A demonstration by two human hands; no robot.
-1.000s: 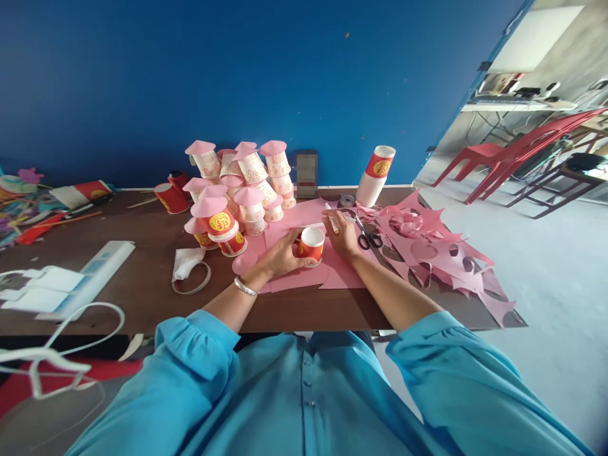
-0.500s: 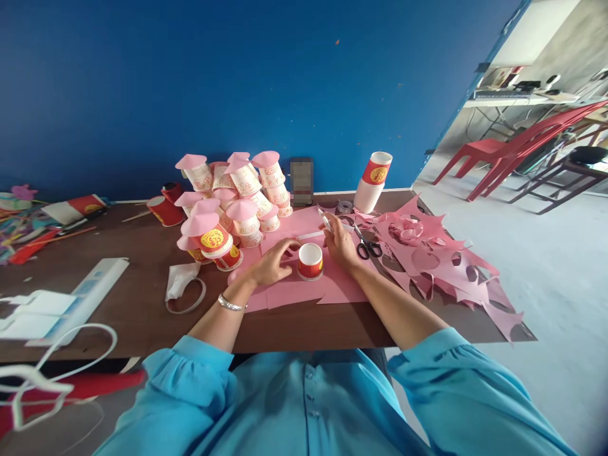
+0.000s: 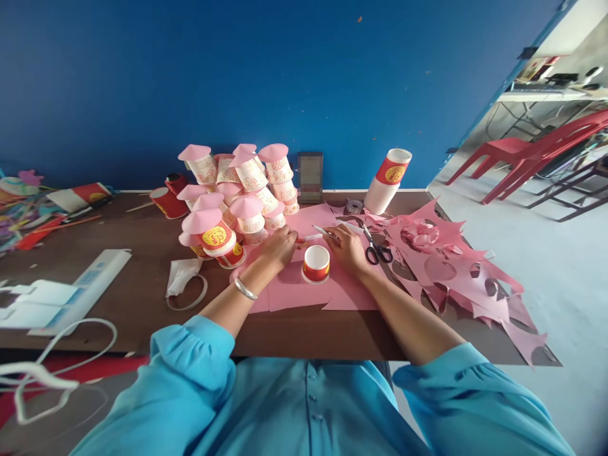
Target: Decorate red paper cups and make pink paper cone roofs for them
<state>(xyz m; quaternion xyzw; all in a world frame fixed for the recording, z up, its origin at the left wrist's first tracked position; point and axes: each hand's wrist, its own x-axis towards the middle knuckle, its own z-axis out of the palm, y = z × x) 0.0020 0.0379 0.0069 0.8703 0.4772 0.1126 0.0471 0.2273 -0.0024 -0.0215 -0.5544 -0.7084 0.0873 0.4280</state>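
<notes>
My right hand (image 3: 349,248) is closed around a slim white pen (image 3: 325,231), its tip pointing left and away from me. To its left, my left hand (image 3: 281,247) has its fingers drawn together at the near end of a thin white-and-red stick (image 3: 308,238) just above the pink paper; the fingertips are partly hidden. Between my wrists a red paper cup (image 3: 316,266) with a white inside stands, its mouth up, on the pink paper sheet (image 3: 299,294). Neither hand touches it.
Paper cups with pink cone roofs (image 3: 247,215) crowd the back left. Black-handled scissors (image 3: 379,253), a tape roll (image 3: 354,206), stacked cups (image 3: 387,180) and pink paper scraps (image 3: 456,272) lie right. A phone (image 3: 310,177) leans on the wall; a power strip (image 3: 90,288) is left.
My left hand has moved forward from beside the cup, and its fingers have closed at the thin stick. The pen in my right hand has tilted lower. The view has shifted slightly.
</notes>
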